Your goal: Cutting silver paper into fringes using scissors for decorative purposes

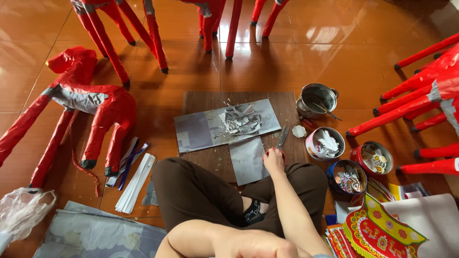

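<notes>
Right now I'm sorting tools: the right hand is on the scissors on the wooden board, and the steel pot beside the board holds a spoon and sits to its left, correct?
Not quite. In the head view the steel pot sits right of the wooden board. The right hand is on the scissors.

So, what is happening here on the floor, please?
A person sits cross-legged before a wooden board. The right hand grips red-handled scissors at the edge of a grey paper sheet. The left hand cannot be seen; only the forearm lies across the lap. A heap of silver cuttings lies on another grey sheet. Tins of paper ornaments and a steel pot stand to the right. Red paper horses stand around.
</notes>
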